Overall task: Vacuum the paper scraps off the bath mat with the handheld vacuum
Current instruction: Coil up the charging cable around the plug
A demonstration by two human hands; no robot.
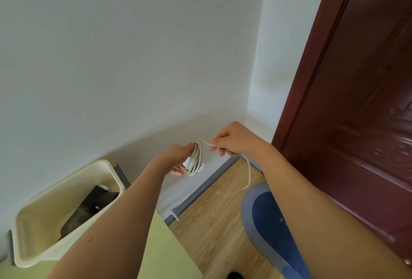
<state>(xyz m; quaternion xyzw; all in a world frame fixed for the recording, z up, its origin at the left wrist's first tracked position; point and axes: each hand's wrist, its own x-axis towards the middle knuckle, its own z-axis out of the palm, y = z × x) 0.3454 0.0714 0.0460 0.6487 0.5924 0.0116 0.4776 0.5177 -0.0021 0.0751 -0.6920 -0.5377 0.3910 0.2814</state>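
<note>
Against white wall (pixel 111 56), a cord coil (pixel 194 161) was gripped by the left hand (pixel 178 156), its strand (pixel 248 171) pinched by the right hand (pixel 234 139), perhaps for unwinding; the bath mat (pixel 263 218) was seen at five o'clock.

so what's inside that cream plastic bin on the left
A dark grey and black object lies inside the cream plastic bin. The left forearm covers its near part, so what it is cannot be told.
</note>
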